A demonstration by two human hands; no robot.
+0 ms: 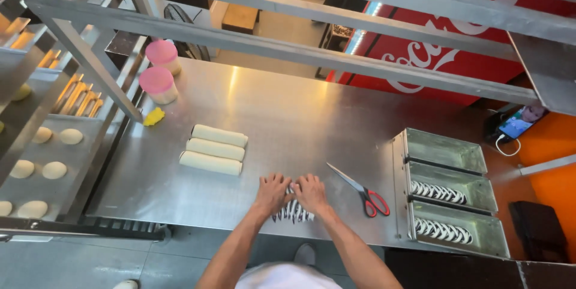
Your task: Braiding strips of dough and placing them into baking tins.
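both hands, left (271, 192) and right (312, 192), press flat with fingers spread on a striped dough roll (293, 210) at the lower centre of the steel desk (288, 121); it looks soft, easily squashed, best cradled from both ends.

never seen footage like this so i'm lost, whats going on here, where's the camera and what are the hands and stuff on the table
There is no machine here. The single picture comes from a camera worn on a person's head, looking straight down, so the two bare arms rising from the bottom edge are that person's own.

The left hand and right hand lie side by side, pressing on a striped dark-and-white dough piece on the shiny steel table. Nothing is lifted.

Also on the table: three pale rolled dough logs, red-handled scissors, two pink-lidded tubs and a small yellow cloth. At the right stand three rectangular metal loaf tins; two hold striped dough, the farthest is empty. The rack at the left carries round dough balls.
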